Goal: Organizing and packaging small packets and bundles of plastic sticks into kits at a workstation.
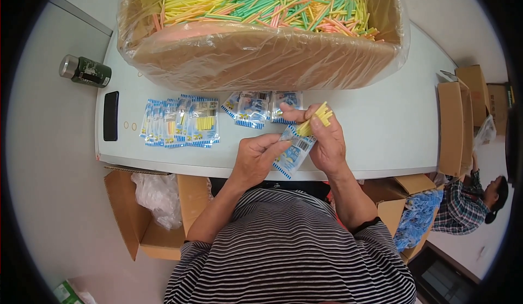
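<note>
My left hand [255, 159] pinches a small clear packet [293, 159] with blue and white print, tilted in front of my chest. In my right hand [331, 148], a small bundle of yellow sticks [322, 116] is gripped between thumb and fingers. The bundle's lower end meets the packet's upper end; whether it is inside I cannot tell. Just beyond my hands lie several flat packets [253, 106] of the same kind. Farther left is an overlapping row of packets [202, 119] with coloured sticks showing inside.
A plastic-lined carton [261, 58] of yellow, green, orange and pink sticks [272, 1] fills the table's far side. At left are a phone [110, 116], rubber bands [134, 126] and a green flask [87, 71]. Open cartons [163, 238] flank me below; another person [468, 208] is at right.
</note>
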A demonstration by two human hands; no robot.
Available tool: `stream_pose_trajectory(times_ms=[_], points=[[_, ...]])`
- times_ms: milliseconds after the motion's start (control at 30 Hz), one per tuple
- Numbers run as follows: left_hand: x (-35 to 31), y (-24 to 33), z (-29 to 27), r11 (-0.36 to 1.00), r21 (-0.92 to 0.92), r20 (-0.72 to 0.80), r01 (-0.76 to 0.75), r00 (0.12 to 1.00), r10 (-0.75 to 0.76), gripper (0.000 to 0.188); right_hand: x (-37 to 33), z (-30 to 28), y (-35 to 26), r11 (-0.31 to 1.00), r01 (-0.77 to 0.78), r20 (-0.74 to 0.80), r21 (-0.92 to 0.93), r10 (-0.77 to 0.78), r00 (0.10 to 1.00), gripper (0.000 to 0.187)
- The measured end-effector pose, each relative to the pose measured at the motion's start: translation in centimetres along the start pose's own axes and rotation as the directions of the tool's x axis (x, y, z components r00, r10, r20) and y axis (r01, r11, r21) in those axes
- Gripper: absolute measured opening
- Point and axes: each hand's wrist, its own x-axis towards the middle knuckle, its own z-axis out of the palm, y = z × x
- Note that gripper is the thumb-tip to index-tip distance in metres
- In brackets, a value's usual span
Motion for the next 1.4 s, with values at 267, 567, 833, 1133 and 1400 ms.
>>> stream_pose_trajectory(times_ms=[267,567,833,1133,1400], points=[[-0.1,-1.7,1.1,0.987,-0.150,-0.121,-0.050,0.992,0.032,0.022,0.3,0.4,-0.4,0.972,-0.193,-0.104,0.133,0.207,0.973,0.018],[-0.1,-1.9,0.8,0.989,-0.148,-0.137,-0.028,0.990,0.008,0.023,0.3,0.1,0.1,0.981,-0.075,-0.017,-0.177,0.073,0.997,0.021],[0.1,-2.3,1.2,0.977,-0.200,-0.138,-0.068,0.990,0.041,0.030,0.6,-0.3,0.2,0.945,-0.258,-0.041,-0.204,0.255,0.966,0.025],[0.4,-2.0,1.0,0.969,-0.240,-0.111,-0.059,0.993,0.033,0.031,2.1,-0.3,0.4,0.945,-0.290,0.059,0.150,0.284,0.957,0.035],[0.3,-1.7,1.1,0.936,-0.325,-0.208,-0.138,0.976,0.072,0.029,1.5,1.3,-0.2,0.996,-0.081,-0.226,-0.037,0.071,0.972,0.034]])
